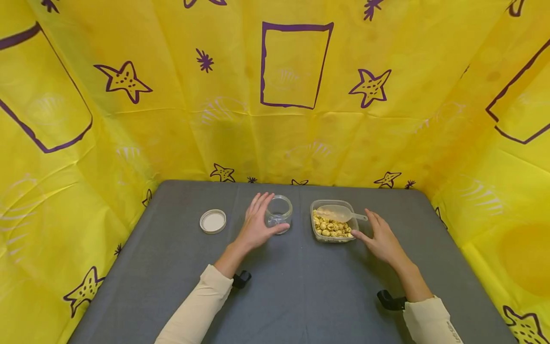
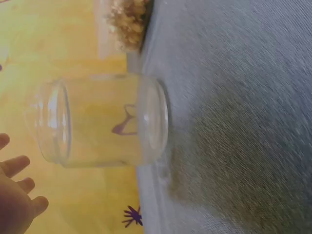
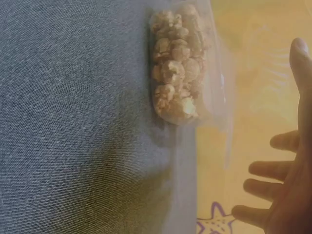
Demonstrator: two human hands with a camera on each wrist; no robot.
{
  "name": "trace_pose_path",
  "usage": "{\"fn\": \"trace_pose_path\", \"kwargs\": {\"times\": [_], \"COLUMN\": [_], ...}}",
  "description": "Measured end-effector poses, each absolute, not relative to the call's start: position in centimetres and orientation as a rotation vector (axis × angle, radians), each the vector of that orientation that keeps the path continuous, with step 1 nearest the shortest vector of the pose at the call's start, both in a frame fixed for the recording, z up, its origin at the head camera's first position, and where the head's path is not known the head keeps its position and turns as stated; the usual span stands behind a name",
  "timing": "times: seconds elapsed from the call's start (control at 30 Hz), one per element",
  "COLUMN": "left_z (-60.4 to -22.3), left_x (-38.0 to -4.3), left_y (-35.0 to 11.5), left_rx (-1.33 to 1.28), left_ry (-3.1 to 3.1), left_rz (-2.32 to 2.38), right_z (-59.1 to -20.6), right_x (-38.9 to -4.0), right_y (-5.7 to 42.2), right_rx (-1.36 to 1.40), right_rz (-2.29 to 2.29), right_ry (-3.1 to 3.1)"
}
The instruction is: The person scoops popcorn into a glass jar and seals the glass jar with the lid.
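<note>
A clear open jar (image 1: 280,211) stands upright on the grey table. Around its left and near sides my left hand (image 1: 256,224) is spread, thumb and fingers apart; in the left wrist view a gap shows between the fingers and the jar (image 2: 102,122). To the right sits a clear square tub (image 1: 313,228) of popcorn (image 1: 333,230), with a translucent scoop (image 1: 334,212) lying across the top and its handle over the right rim. My right hand (image 1: 380,239) is beside the tub's right side, fingers extended and holding nothing; the right wrist view shows it apart from the tub (image 3: 214,73).
A round white-lined lid (image 1: 213,221) lies on the table (image 1: 275,296) left of the jar. Yellow patterned cloth (image 1: 232,138) hangs behind the table and along both sides. A black wrist mount (image 1: 391,301) juts from each forearm.
</note>
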State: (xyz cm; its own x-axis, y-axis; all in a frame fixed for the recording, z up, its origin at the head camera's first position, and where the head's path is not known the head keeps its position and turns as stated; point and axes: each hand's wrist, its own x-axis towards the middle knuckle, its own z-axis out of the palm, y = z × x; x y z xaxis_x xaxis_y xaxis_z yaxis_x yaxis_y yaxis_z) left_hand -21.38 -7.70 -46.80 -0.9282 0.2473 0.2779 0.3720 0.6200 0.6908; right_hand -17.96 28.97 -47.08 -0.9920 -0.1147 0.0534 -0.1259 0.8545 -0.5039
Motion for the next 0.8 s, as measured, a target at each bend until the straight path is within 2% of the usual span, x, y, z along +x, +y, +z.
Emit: {"fn": "trace_pose_path", "kwargs": {"times": [0.8], "left_z": [-45.4], "left_x": [-20.7], "left_y": [-3.0], "left_rx": [-0.683], "left_ry": [-2.596], "left_rz": [-1.261], "right_z": [-46.7], "right_x": [-18.7], "right_y": [29.1], "right_rx": [0.217], "right_rz": [1.004], "right_ry": [-2.993]}}
